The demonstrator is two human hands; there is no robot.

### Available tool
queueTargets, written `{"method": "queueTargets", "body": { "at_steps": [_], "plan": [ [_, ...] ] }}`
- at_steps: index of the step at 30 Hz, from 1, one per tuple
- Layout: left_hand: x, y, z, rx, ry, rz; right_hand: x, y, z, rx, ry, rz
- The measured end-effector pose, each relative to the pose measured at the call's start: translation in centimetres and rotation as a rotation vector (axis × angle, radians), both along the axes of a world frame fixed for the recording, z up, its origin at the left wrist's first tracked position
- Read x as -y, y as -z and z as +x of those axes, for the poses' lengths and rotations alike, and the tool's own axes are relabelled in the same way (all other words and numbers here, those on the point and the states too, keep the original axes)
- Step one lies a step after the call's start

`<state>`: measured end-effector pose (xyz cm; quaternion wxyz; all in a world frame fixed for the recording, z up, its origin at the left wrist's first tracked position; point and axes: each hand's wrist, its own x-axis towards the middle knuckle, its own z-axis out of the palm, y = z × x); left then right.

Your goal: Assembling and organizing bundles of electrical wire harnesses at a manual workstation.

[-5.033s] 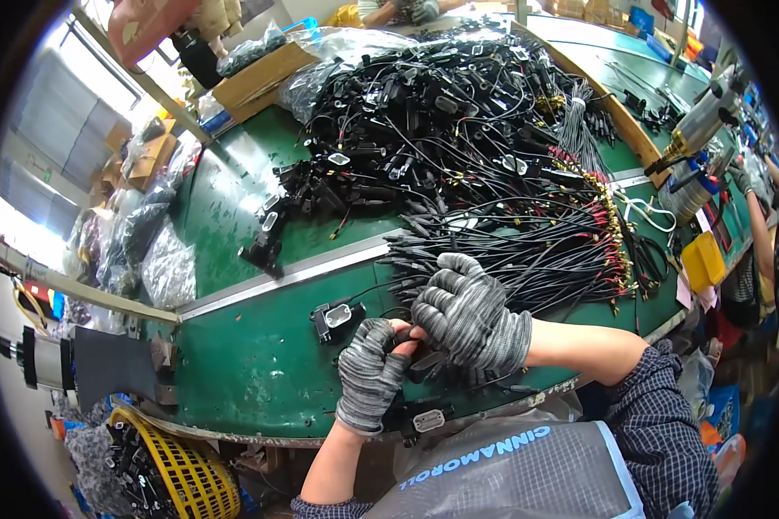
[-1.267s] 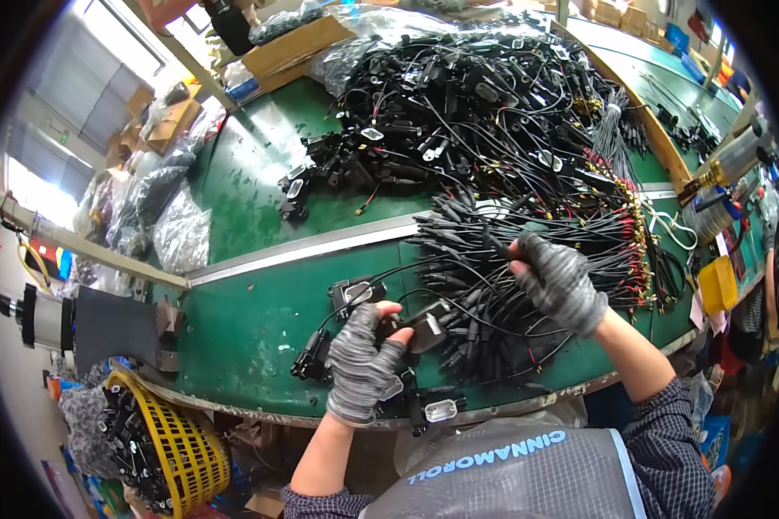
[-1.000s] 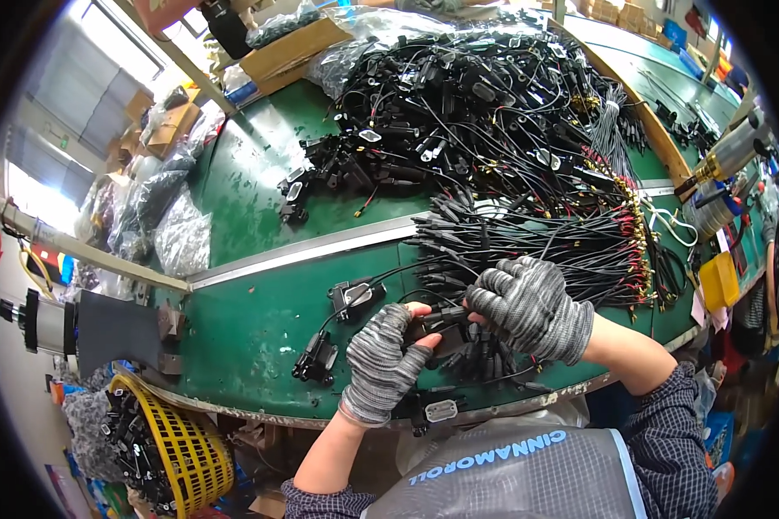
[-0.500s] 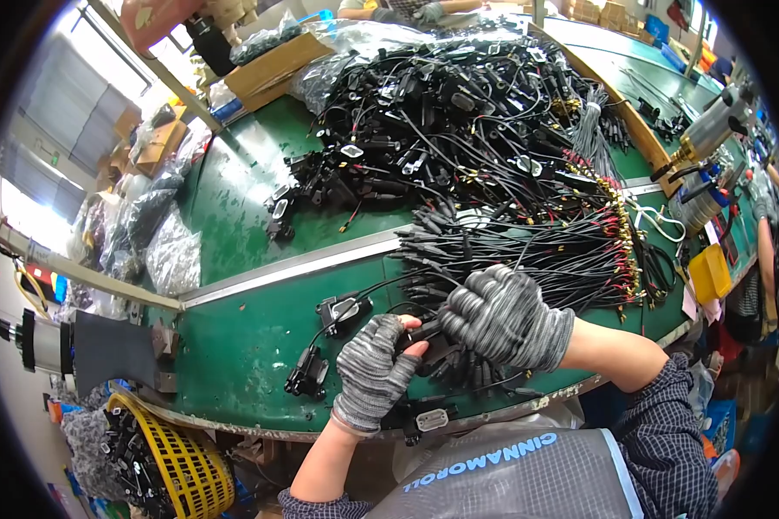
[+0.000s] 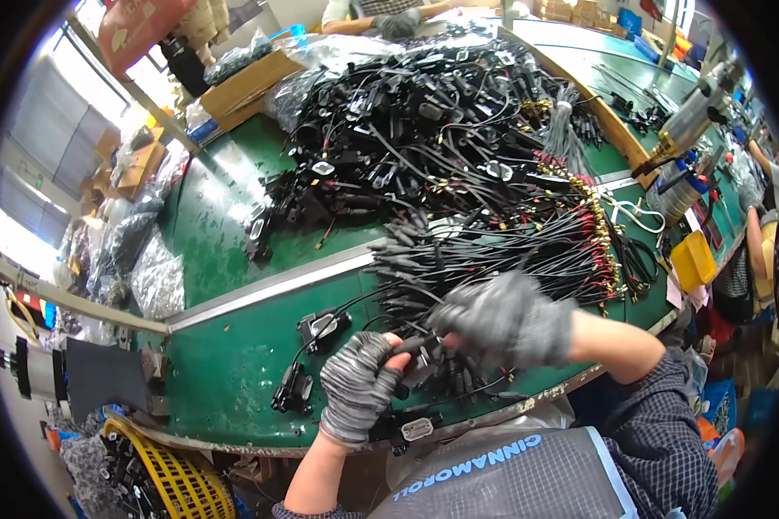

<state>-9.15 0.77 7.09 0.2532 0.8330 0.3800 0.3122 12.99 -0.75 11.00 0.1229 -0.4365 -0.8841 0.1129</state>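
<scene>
The left hand [image 5: 357, 387], in a grey striped knit glove, was clenched around a small black connector part [image 5: 417, 353] at the near edge of the green table [image 5: 225, 381]. The right hand [image 5: 508, 318], in a matching glove and blurred, was curled over the same part from the right and touched the left hand's fingertips; whether it actually gripped the part could not be told. The part sat just in front of a bundle of black cables [image 5: 493, 255] fanned out across the table, its far ends tipped with red and gold plugs [image 5: 599, 238]. Two black housings with short leads lay to the left of the hands: one [image 5: 323, 328] just beyond the left hand, the other [image 5: 292, 389] nearer the table edge. A further black piece with a pale label [image 5: 414, 428] rested at the table edge below the left hand. A metal strip [image 5: 268, 290] ran across the table between the near section and the far section. The far section carried a large tangled heap of black cable assemblies [image 5: 424, 130]. A cardboard box [image 5: 249, 82] stood at the far left corner. A yellow plastic basket [image 5: 169, 480] sat below the table on the left. A yellow bin [image 5: 694, 259] was at the right side. Another person's gloved hand [image 5: 398, 22] rested at the far end of the table.
</scene>
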Motion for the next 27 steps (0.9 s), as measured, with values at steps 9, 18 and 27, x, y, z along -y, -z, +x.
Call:
{"method": "queueTargets", "body": {
  "at_steps": [9,18,27],
  "plan": [
    [-0.1,0.1,0.9,0.016,-0.044,-0.027,0.8,0.4,-1.3,-0.074,0.178,0.397],
    [0.6,-1.1,0.6,0.031,-0.033,-0.022,0.1,2.5,-3.2,-0.255,0.068,0.478],
    [0.3,-1.1,0.6,0.073,0.015,-0.076,0.2,2.9,-2.8,-0.231,0.074,0.390]
  ]
}}
